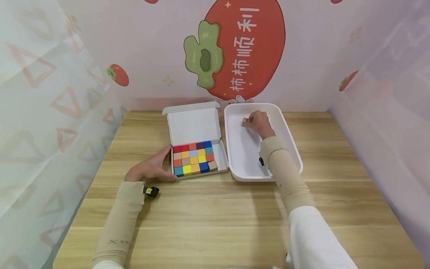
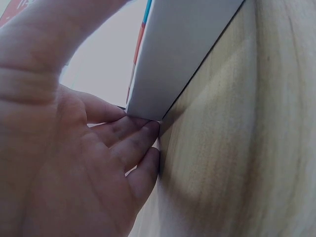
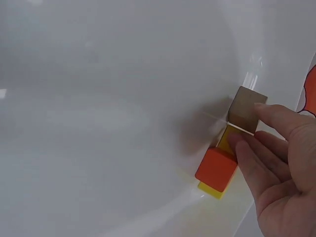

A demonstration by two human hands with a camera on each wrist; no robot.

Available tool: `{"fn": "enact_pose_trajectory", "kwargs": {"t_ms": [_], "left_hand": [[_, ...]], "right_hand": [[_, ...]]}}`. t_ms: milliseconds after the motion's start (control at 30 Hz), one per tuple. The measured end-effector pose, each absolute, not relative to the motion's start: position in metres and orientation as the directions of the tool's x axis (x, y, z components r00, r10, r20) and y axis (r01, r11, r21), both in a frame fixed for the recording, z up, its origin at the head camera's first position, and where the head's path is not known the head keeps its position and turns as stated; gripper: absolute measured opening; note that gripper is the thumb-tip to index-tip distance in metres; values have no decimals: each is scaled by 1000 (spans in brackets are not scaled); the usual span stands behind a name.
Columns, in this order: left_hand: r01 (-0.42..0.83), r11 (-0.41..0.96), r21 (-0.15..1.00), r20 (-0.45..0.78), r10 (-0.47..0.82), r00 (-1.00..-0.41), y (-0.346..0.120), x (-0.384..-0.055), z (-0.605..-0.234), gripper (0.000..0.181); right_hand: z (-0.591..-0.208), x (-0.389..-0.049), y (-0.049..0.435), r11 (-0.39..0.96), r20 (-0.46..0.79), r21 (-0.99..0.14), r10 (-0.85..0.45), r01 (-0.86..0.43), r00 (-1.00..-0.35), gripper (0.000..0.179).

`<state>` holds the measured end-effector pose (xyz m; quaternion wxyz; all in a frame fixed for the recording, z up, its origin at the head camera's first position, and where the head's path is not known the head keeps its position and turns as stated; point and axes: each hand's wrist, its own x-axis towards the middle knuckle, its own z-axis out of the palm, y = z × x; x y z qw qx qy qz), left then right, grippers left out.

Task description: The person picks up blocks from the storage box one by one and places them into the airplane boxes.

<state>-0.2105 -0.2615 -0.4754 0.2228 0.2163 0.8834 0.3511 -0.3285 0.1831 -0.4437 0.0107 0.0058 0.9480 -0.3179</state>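
Observation:
My left hand spreads along the left end of a white cardboard box, with the thumb at its front corner. In the left wrist view, the fingers touch the corner of the box wall. Rows of coloured cubes fill most of the box. Inside a white plastic tub, my right hand pinches a plain wooden cube at the far left. Beside it, in the right wrist view, are an orange-red cube and yellow cubes, partly hidden by fingers and other cubes.
The box's lid stands raised behind the cubes. The tub is close to the box's right side, and its raised rim surrounds the right hand. Both stand on a wooden table, near a patterned back wall.

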Motion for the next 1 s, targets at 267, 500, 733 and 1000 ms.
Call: {"fn": "enact_pose_trajectory", "kwargs": {"t_ms": [267, 500, 733, 1000], "left_hand": [[230, 647, 727, -233, 547, -804, -260, -211, -479, 137], [226, 642, 733, -232, 548, -804, -261, -211, -478, 136], [234, 648, 725, -228, 545, -807, -261, -212, -477, 138], [270, 642, 718, -190, 554, -810, -262, -212, -474, 134]], "right_hand": [[-451, -331, 182, 798, -13, -602, 22, 26, -1000, 30], [-446, -332, 181, 828, -15, -561, -8, 2, -1000, 24], [-418, -319, 181, 835, 8, -544, -98, -87, -995, 27], [-385, -298, 176, 828, 11, -524, -228, -200, -974, 29]]}}
